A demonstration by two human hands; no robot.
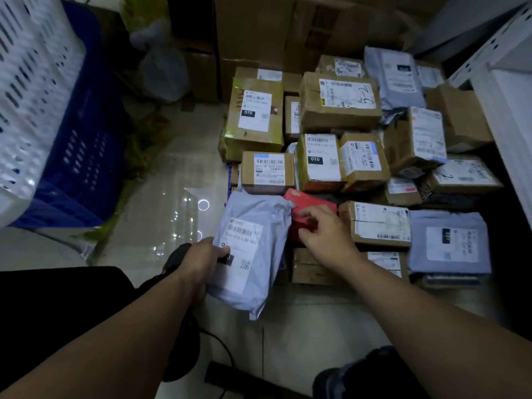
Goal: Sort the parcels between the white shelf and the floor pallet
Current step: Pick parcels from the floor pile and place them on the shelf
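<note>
Ahead of you a heap of parcels (pixel 359 156) covers the floor, mostly brown cardboard boxes with white labels and a few grey mailer bags, packed edge to edge. The white shelf (pixel 501 90) stands along its right side, and to your left a white basket (pixel 31 93) sits inside a blue crate (pixel 83 156) on the glossy tiled floor (pixel 172 203). Your left hand (pixel 198 263) is clenched on the near corner of a grey mailer bag (pixel 253 249), thumb on its label, holding it at the heap's near left edge. Your right hand (pixel 325 234) is spread, fingers loosely curled, reaching onto a small red parcel (pixel 311 203) just beside the bag; fingertips touch it without closing.
</note>
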